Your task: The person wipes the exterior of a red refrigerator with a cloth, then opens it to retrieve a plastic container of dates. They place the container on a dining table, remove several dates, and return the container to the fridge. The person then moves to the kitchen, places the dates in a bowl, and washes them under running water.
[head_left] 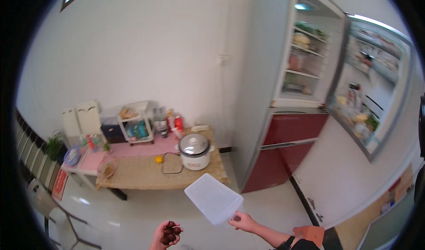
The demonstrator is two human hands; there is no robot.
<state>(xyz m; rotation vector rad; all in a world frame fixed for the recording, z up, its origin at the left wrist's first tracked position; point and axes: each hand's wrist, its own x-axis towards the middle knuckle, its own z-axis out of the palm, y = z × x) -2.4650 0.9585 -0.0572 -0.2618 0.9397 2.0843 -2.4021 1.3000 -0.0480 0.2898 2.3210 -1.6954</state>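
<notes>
Holding dark fruits [170, 234] and a plastic box [214, 199]

The left hand [159, 238] curls around the bunch of small, round, dark fruits, low in the view. The right hand [245, 223] pinches the near end of the see-through plastic box. The two hands are apart. The plastic box is above the floor [155, 208], between the right hand and the table [141, 168]. A white pot [195, 161] with a shiny lid sits on the table. The tall fridge [290, 128] has its top door [376, 79] wide open.
</notes>
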